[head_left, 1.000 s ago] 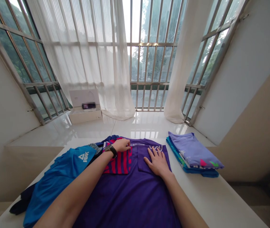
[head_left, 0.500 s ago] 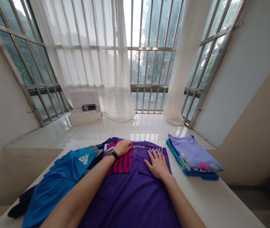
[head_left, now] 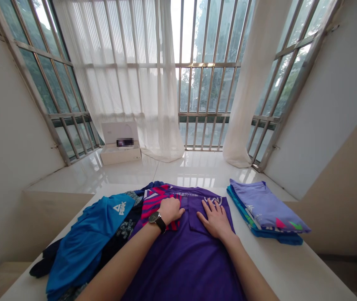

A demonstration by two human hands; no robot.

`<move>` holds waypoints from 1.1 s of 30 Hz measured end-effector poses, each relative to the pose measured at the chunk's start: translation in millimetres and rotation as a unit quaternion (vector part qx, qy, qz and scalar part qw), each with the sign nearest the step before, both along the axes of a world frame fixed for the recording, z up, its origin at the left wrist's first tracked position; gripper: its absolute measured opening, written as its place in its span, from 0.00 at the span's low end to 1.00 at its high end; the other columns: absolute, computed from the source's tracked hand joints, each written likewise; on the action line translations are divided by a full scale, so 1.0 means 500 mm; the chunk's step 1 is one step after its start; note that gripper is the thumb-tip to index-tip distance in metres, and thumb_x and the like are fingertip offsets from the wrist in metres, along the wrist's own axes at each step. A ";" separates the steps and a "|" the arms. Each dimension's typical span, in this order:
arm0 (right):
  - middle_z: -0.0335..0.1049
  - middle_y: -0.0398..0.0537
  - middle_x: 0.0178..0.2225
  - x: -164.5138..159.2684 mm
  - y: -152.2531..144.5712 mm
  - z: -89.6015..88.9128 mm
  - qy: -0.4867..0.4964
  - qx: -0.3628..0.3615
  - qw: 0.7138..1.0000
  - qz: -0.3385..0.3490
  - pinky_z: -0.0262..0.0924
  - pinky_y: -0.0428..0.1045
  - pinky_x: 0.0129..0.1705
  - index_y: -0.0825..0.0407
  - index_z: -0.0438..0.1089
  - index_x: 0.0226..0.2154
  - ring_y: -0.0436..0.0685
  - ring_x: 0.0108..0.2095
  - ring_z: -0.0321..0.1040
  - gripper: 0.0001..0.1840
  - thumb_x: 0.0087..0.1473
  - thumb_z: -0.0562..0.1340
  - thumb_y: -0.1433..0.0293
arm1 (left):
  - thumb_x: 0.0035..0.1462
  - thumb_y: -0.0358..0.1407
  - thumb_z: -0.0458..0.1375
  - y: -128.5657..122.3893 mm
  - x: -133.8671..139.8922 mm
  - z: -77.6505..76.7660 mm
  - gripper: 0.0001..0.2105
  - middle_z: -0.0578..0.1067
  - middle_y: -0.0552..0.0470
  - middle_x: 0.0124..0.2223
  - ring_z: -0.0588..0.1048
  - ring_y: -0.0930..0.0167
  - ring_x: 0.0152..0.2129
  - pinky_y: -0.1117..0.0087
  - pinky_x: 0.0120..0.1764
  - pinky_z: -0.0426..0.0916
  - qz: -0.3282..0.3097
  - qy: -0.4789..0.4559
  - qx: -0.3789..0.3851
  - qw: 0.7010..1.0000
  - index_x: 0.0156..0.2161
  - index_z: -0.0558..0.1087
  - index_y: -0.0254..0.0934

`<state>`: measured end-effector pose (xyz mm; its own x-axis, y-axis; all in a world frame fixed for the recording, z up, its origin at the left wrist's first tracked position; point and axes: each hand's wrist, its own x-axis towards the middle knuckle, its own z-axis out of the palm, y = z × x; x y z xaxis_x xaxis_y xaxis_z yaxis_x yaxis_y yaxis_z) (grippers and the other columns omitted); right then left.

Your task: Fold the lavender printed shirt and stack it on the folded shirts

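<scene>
A purple T-shirt (head_left: 184,259) lies spread in front of me, its collar toward the window. Both sleeves are folded inward: the red-and-purple striped sleeve (head_left: 151,202) on the left and a plain purple one on the right. My left hand (head_left: 170,211), with a watch on its wrist, has its fingers curled at the inner edge of the striped sleeve; the fingertips are partly hidden against the cloth. My right hand (head_left: 215,217) lies flat with fingers spread over the folded right sleeve, just below its white emblem.
Left of the shirt is a loose heap with a blue PEAK garment (head_left: 93,238) and dark clothes. A stack of folded shirts, lavender one on top (head_left: 269,207), sits at the right. An open white box (head_left: 120,155) stands on the sill by the curtain (head_left: 162,104).
My left hand has slid down along the striped sleeve's edge, away from the collar, uncovering white lettering. My right hand stays on the right sleeve. The view has shifted slightly left.
</scene>
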<state>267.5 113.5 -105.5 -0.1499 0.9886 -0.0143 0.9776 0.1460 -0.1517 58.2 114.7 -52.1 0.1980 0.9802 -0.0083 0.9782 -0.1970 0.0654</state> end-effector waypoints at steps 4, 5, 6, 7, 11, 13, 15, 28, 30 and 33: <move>0.43 0.49 0.70 -0.001 -0.002 0.001 -0.002 0.007 1.000 0.001 0.33 0.62 0.67 0.46 0.49 0.68 0.68 0.69 0.38 0.39 0.61 0.45 0.45 | 0.61 0.37 0.48 -0.004 0.002 -0.009 0.17 0.78 0.33 0.41 0.78 0.55 0.39 0.57 0.41 0.72 0.018 0.001 -0.002 1.000 0.42 0.77 0.29; 0.44 0.49 0.70 -0.001 -0.002 0.001 -0.003 0.009 1.000 0.002 0.33 0.62 0.67 0.46 0.49 0.68 0.68 0.69 0.38 0.39 0.61 0.45 0.45 | 0.61 0.36 0.48 -0.003 0.002 -0.010 0.17 0.78 0.33 0.41 0.78 0.55 0.39 0.57 0.41 0.71 0.019 -0.001 -0.003 1.000 0.42 0.77 0.29; 0.44 0.49 0.70 -0.001 -0.002 0.001 -0.004 0.010 1.000 0.002 0.33 0.62 0.67 0.46 0.49 0.68 0.68 0.69 0.38 0.39 0.61 0.45 0.45 | 0.60 0.36 0.48 -0.001 0.001 -0.010 0.17 0.78 0.33 0.42 0.78 0.55 0.40 0.57 0.42 0.71 0.020 -0.004 -0.003 1.000 0.42 0.77 0.29; 0.44 0.49 0.70 -0.001 -0.002 0.001 -0.006 0.012 1.000 0.003 0.34 0.62 0.67 0.46 0.49 0.68 0.68 0.69 0.38 0.39 0.61 0.45 0.45 | 0.61 0.36 0.48 0.001 0.001 -0.009 0.17 0.78 0.33 0.42 0.78 0.56 0.40 0.58 0.42 0.71 0.021 -0.008 -0.003 1.000 0.42 0.77 0.30; 0.44 0.49 0.70 0.000 -0.001 -0.001 -0.012 0.014 1.000 0.003 0.34 0.62 0.67 0.46 0.49 0.68 0.68 0.69 0.39 0.39 0.61 0.45 0.45 | 0.61 0.37 0.48 0.005 -0.002 -0.005 0.17 0.79 0.36 0.41 0.79 0.57 0.39 0.61 0.41 0.72 0.028 -0.023 -0.010 0.999 0.41 0.77 0.32; 0.44 0.48 0.70 0.000 0.000 -0.003 -0.012 0.015 1.000 0.003 0.34 0.62 0.67 0.46 0.49 0.68 0.68 0.69 0.38 0.39 0.61 0.45 0.45 | 0.61 0.38 0.48 0.004 0.002 -0.003 0.16 0.79 0.35 0.41 0.79 0.57 0.40 0.60 0.42 0.71 0.031 -0.030 -0.010 0.999 0.40 0.77 0.32; 0.44 0.48 0.70 0.000 0.001 -0.004 -0.011 0.016 1.000 0.004 0.34 0.62 0.67 0.46 0.49 0.68 0.68 0.69 0.39 0.40 0.60 0.45 0.45 | 0.63 0.41 0.47 0.003 0.012 -0.002 0.18 0.78 0.35 0.42 0.78 0.56 0.41 0.58 0.43 0.71 0.030 -0.041 -0.002 0.999 0.44 0.75 0.32; 0.44 0.48 0.70 0.002 0.001 -0.002 0.000 0.012 1.000 0.003 0.34 0.62 0.67 0.45 0.50 0.67 0.68 0.69 0.38 0.39 0.61 0.46 0.45 | 0.57 0.39 0.55 0.018 0.096 -0.030 0.18 0.78 0.36 0.46 0.77 0.56 0.44 0.59 0.45 0.71 0.037 -0.166 -0.019 0.985 0.50 0.68 0.32; 0.46 0.48 0.70 0.003 0.004 -0.002 0.013 0.011 1.000 0.001 0.35 0.62 0.67 0.45 0.52 0.67 0.67 0.69 0.39 0.38 0.61 0.45 0.45 | 0.57 0.38 0.55 0.030 0.094 -0.036 0.19 0.78 0.38 0.47 0.77 0.57 0.45 0.60 0.46 0.71 0.036 -0.192 -0.023 0.981 0.52 0.68 0.33; 0.49 0.49 0.69 0.006 0.011 -0.002 0.041 0.017 0.999 -0.009 0.38 0.60 0.67 0.45 0.54 0.66 0.64 0.68 0.43 0.35 0.63 0.45 0.48 | 0.57 0.37 0.56 0.047 0.096 -0.047 0.18 0.77 0.41 0.50 0.76 0.62 0.48 0.67 0.50 0.70 0.017 -0.230 -0.027 0.973 0.52 0.71 0.33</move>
